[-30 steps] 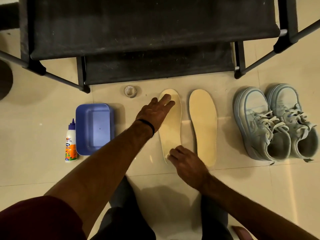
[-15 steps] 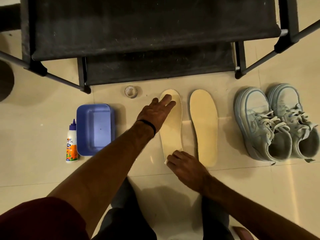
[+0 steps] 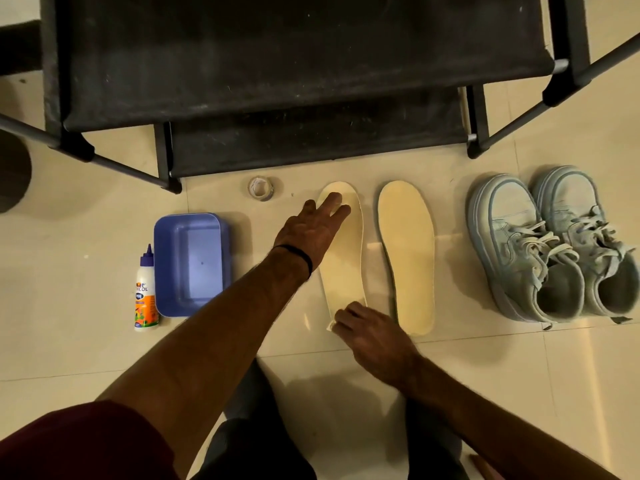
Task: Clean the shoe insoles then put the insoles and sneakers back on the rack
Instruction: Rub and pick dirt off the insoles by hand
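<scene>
The left hand (image 3: 313,226) presses straight fingers on the toe of the near insole (image 3: 344,258); the right hand (image 3: 372,332) pinches its heel. Just right of them lies the second insole (image 3: 408,258), then the sneakers (image 3: 550,247); the rack (image 3: 277,64) stands beyond.

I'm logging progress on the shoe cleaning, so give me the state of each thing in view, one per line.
Left insole: flat on the floor, held at both ends.
Right insole: flat on the floor, untouched.
Sneakers: side by side on the floor, laced, off the rack.
Blue tub: upright, looks empty.
Bottle: upright, capped.
Rack: visible shelves bare.
Left hand: fingers straight, pressing the toe end.
Right hand: fingers curled at the heel end.
</scene>
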